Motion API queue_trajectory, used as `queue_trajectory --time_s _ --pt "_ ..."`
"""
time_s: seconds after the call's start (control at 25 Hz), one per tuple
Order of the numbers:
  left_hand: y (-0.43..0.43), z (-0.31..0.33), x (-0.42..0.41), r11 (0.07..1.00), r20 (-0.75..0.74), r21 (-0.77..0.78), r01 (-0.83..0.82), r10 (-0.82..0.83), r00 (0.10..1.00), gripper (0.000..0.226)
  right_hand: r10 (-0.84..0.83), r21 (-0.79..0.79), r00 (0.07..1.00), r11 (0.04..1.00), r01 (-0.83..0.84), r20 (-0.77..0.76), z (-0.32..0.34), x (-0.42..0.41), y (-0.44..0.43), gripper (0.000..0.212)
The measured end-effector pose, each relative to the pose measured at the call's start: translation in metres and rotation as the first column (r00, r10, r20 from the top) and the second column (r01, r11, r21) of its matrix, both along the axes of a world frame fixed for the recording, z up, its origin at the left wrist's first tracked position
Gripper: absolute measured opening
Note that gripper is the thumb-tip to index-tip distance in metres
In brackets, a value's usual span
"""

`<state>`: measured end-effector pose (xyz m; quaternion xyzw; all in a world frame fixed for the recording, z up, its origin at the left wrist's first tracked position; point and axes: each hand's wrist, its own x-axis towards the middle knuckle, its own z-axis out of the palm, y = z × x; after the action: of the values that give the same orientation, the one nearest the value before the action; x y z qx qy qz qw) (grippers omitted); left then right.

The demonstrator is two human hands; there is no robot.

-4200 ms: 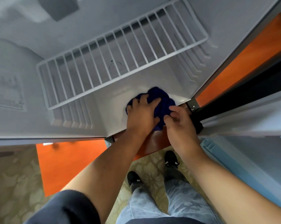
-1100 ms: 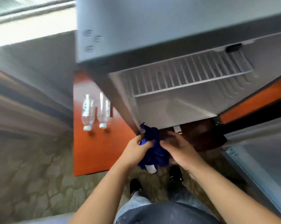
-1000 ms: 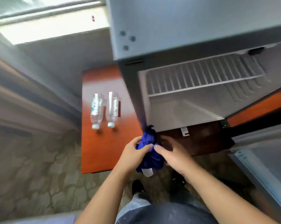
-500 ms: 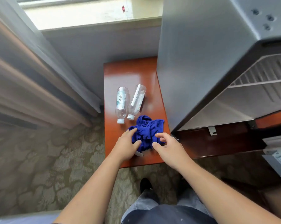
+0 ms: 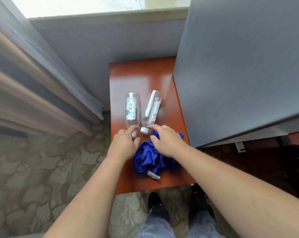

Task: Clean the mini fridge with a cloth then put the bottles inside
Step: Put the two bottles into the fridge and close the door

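Note:
Two clear plastic bottles lie side by side on the orange-brown table (image 5: 141, 74), caps toward me: the left bottle (image 5: 131, 109) and the right bottle (image 5: 151, 109). The crumpled blue cloth (image 5: 150, 160) rests on the table just in front of them. My left hand (image 5: 125, 145) reaches over the table with fingers apart, its fingertips at the left bottle's cap. My right hand (image 5: 166, 141) hovers above the cloth, fingers spread, its fingertips at the right bottle's white cap. Neither hand holds anything. The grey mini fridge (image 5: 239, 66) stands at the right, its inside out of view.
Curtains (image 5: 33, 83) hang at the left, beside a grey wall under a window sill. Patterned carpet (image 5: 33, 177) covers the floor. My legs and black shoes (image 5: 154, 200) are below the table's front edge. A dark shelf lies under the fridge at right.
Both hands carried the blue cloth out of the fridge and left, laid it on the table and let go. They now reach forward to the bottle caps. The view has swung left.

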<state>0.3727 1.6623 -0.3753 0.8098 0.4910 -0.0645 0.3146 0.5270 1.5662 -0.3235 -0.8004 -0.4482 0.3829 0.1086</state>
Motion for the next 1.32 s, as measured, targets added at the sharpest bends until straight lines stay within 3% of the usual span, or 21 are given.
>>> queue_trajectory --time_s 0.12,0.24,0.32,0.44,0.6,0.76,0.96,1.32 --pt "0.004 -0.007 0.0 0.997 -0.072 -0.034 0.065 -0.067 0.995 0.046 0.116 -0.153 0.989 0.983 -0.102 0.091 -0.021 -0.003 0.018 0.055" --pt "0.003 -0.005 -0.007 0.998 0.031 0.009 0.055 -0.055 0.998 0.043 0.165 -0.14 0.983 0.978 -0.151 0.087 -0.029 -0.011 0.028 0.057" --pt "0.002 0.007 -0.012 1.0 0.129 0.012 -0.002 0.001 0.992 0.041 0.115 -0.048 0.992 0.992 -0.113 0.051 -0.027 -0.019 0.029 0.054" --pt "-0.002 0.038 -0.015 0.993 0.254 -0.012 -0.115 0.115 0.96 0.035 -0.068 0.158 0.995 0.984 0.079 -0.071 -0.013 -0.029 0.024 0.047" --pt "-0.022 0.091 -0.018 0.974 0.43 -0.106 -0.199 0.226 0.874 0.032 -0.205 0.326 0.966 0.912 0.247 -0.156 0.021 -0.03 0.002 0.046" --pt "-0.047 0.135 -0.027 0.934 0.565 -0.27 -0.232 0.349 0.748 0.04 -0.237 0.503 0.959 0.817 0.283 -0.155 0.059 -0.018 -0.032 0.038" --pt "-0.079 0.171 -0.024 0.942 0.628 -0.282 -0.181 0.324 0.708 0.027 -0.238 0.557 0.963 0.786 0.268 -0.127 0.101 0.002 -0.092 0.037" --pt "-0.162 0.177 0.043 0.958 0.589 -0.272 0.093 0.089 0.803 0.023 -0.323 0.5 0.925 0.779 0.379 -0.2 0.131 0.053 -0.209 0.04"
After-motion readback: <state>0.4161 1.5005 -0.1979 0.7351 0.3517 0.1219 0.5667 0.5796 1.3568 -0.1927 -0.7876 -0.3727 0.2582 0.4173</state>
